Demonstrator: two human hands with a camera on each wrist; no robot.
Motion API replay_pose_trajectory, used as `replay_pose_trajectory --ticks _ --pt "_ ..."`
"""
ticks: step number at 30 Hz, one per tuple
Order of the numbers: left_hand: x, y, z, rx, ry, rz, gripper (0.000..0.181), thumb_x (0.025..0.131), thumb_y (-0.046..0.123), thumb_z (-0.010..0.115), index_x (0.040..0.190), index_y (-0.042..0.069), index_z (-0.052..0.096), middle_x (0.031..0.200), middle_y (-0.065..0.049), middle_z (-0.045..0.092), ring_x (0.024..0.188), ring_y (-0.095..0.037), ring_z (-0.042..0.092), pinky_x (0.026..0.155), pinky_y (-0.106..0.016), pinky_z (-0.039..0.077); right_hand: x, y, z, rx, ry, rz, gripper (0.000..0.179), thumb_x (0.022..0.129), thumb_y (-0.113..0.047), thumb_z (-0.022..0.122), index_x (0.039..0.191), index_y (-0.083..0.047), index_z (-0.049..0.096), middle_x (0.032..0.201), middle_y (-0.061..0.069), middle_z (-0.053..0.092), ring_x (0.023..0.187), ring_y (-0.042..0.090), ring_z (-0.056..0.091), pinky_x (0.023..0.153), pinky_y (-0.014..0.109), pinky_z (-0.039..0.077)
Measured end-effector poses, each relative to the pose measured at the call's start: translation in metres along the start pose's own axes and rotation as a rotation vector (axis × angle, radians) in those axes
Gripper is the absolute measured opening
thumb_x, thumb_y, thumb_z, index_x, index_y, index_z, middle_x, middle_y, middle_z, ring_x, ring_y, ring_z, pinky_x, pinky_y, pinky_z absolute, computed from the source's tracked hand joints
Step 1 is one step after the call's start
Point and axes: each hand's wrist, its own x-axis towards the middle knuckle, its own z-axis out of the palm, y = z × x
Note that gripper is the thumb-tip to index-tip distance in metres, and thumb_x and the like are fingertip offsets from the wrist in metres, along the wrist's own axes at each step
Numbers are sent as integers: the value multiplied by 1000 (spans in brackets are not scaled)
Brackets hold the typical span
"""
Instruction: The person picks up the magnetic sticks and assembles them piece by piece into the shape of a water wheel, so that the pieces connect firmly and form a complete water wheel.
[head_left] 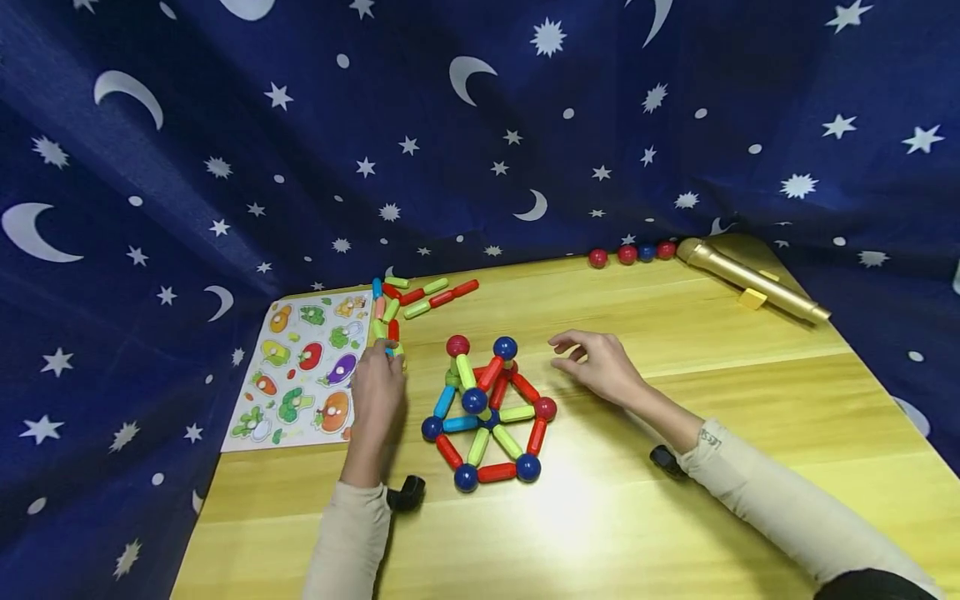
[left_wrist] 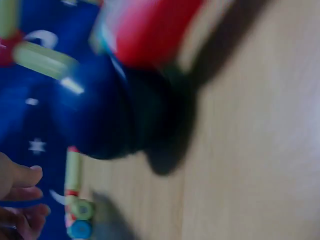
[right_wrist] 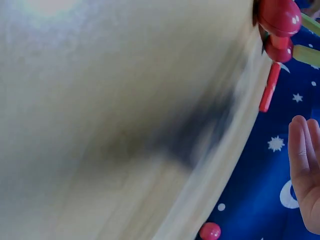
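On the table stands a magnetic stick-and-ball structure [head_left: 497, 472]: a flat wheel of red, green and blue rods joined by balls, with more rods rising at its back. My left hand [head_left: 377, 385] is at the near end of a pile of loose magnetic rods [head_left: 393, 327], left of the structure. In the left wrist view its fingers [left_wrist: 22, 176] are apart, with no rod visible between them. To the structure's right, my right hand [head_left: 600, 363] hovers with bent, relaxed fingers and nothing in it. The right wrist view shows its straight fingers [right_wrist: 299, 145] near the edge.
A vegetable picture board [head_left: 315, 333] lies left of the rods. Along the back edge sit several loose balls [head_left: 627, 254] and a gold microphone [head_left: 757, 282] beside yellow blocks [head_left: 752, 298]. A blue star-and-moon cloth [head_left: 480, 150] hangs behind the table.
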Motion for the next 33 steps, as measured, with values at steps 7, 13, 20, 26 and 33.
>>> replay_pose_trajectory --ticks 7,13,20,26,33 --pt "45 -6 32 289 -50 -93 44 88 31 71 113 -4 60 102 -28 65 91 -48 66 71 -55 55 0 0 -12 -10 34 6 26 87 -21 74 110 -11 71 98 8 76 77 20 71 65 27 52" --pt "47 -10 36 335 -73 -49 31 88 17 70 110 -2 61 99 -29 68 87 -46 68 69 -51 56 3 -2 -14 -25 30 0 21 87 -19 73 106 -11 73 92 6 75 74 19 70 64 26 52" --pt "29 -16 36 203 25 -15 25 91 5 52 112 4 67 94 -27 67 79 -48 67 61 -55 53 16 -28 1 62 -72 -162 44 85 -24 76 126 -14 64 116 10 70 78 16 69 65 25 55" --pt "22 -21 38 126 76 28 29 91 3 51 114 5 68 100 -27 66 85 -47 65 68 -54 53 36 -45 13 80 -188 -337 37 85 -23 75 120 -14 69 119 6 70 87 17 69 70 26 58" --pt "17 -25 34 14 31 44 28 93 0 48 107 6 72 110 -26 64 100 -44 61 88 -51 48 38 -41 14 101 -179 -320 33 84 -19 76 115 -9 71 113 6 72 87 19 72 71 34 58"
